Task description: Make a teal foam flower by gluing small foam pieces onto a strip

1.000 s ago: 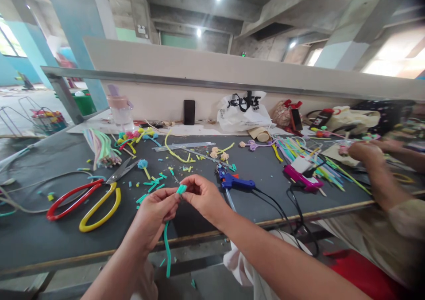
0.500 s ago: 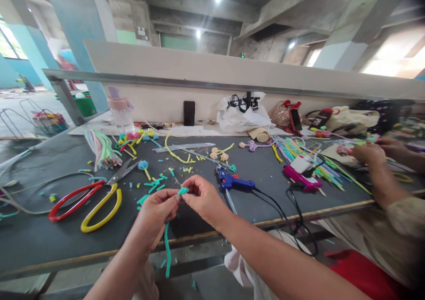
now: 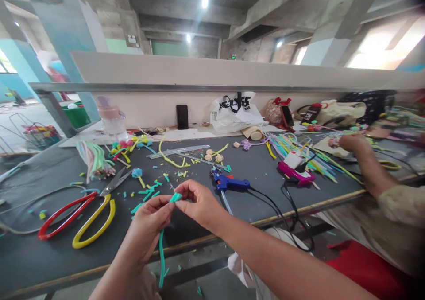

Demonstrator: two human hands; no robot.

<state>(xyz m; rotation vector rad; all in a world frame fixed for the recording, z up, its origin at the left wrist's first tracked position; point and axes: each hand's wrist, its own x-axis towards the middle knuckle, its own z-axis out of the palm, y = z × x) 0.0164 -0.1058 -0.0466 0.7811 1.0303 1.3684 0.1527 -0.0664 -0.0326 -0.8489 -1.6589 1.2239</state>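
Note:
Between my two hands is a teal pipe cleaner [image 3: 161,255], folded into a small bunch at the fingertips, its long tail hanging below the table edge. My left hand [image 3: 149,218] pinches it from the left, thumb and fingers pressed together. From the other side my right hand [image 3: 201,204] grips the bunched end with thumb and forefinger. Short teal cut pieces [image 3: 149,192] are scattered just beyond the left hand. A blue glue gun [image 3: 234,184] lies to the right of my hands, and scissors with red and yellow handles [image 3: 111,218] lie open to the left.
Pastel pipe cleaners [image 3: 91,160] lie bundled at the left, near a clear bottle [image 3: 112,122]. A phone [image 3: 182,117] and a white bag [image 3: 235,114] stand at the back. A purple power strip [image 3: 295,174] sits right of centre. A co-worker's hand [image 3: 355,145] works at the right.
The view has shifted slightly, so most table things appear further left. Both my hands keep their pinch on the teal pipe cleaner, whose bunched end has turned a little.

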